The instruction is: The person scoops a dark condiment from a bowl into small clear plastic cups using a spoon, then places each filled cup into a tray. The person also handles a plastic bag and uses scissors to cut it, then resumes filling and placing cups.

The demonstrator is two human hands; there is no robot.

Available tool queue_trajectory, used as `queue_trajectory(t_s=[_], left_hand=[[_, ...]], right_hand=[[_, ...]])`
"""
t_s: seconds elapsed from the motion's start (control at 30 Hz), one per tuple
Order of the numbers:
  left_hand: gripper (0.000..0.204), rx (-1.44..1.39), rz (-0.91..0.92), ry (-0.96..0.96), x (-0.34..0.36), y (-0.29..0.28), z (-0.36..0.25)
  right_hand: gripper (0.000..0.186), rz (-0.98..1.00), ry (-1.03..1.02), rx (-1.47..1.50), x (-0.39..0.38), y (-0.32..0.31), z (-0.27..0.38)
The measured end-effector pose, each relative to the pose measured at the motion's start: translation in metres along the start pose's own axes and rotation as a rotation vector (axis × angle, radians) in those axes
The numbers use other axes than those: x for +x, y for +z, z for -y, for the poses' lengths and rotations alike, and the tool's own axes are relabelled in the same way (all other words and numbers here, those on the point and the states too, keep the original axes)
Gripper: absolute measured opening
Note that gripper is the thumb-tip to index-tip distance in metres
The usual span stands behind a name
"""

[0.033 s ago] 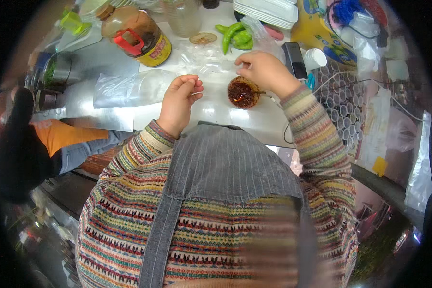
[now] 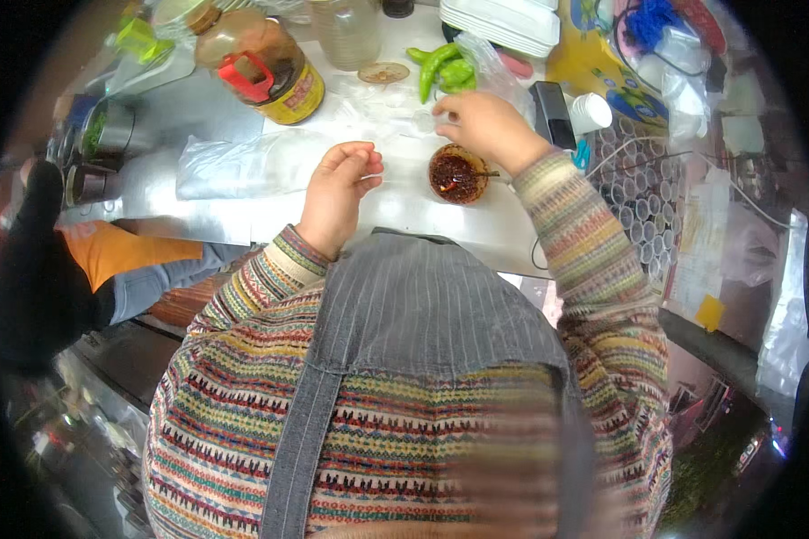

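Observation:
My left hand (image 2: pixel 334 198) is raised over the near edge of the white tabletop (image 2: pixel 404 211), thumb and fingers pinched together. Whatever they hold, if anything, is too small or too clear to make out. My right hand (image 2: pixel 493 130) hovers just above a glass jar of dark red chili sauce (image 2: pixel 457 174), its fingers bent in a pinch whose contents I cannot make out. A spoon handle sticks out of the jar on the right. Thin clear plastic (image 2: pixel 377 112) lies crumpled beyond and between my hands.
A large brown jug with a red handle (image 2: pixel 259 67) stands at the back left. Green peppers (image 2: pixel 440 70), white foam trays (image 2: pixel 503 25), a black box (image 2: pixel 553 114) and white cups (image 2: pixel 591 111) line the far right. A flat plastic bag (image 2: pixel 238 169) lies left.
My right hand has shifted slightly left. My left hand stays almost in place, and the things on the table have moved only slightly in the view.

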State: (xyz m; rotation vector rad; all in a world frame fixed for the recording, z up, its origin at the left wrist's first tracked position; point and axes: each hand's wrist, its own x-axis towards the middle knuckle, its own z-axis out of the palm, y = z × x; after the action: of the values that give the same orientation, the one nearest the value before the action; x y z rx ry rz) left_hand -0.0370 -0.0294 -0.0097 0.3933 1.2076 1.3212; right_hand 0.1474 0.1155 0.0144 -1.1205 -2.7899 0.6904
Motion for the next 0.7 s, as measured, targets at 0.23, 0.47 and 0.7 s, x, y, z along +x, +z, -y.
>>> queue_trajectory(t_s=[0.23,0.47,0.7], left_hand=[[0.016,-0.027,0.063,0.000,-0.011,-0.009,-0.002],[0.016,-0.052,0.091,-0.017,-0.004,-0.009,-0.001],[0.018,0.013,0.175,-0.045,0.007,0.003,0.000]], right_hand=[[0.023,0.252,0.154,-0.332,0.063,0.046,0.007],[0.028,0.055,0.125,-0.110,0.037,0.012,-0.012],[0.037,0.051,0.293,0.695,0.007,-0.015,0.002]])
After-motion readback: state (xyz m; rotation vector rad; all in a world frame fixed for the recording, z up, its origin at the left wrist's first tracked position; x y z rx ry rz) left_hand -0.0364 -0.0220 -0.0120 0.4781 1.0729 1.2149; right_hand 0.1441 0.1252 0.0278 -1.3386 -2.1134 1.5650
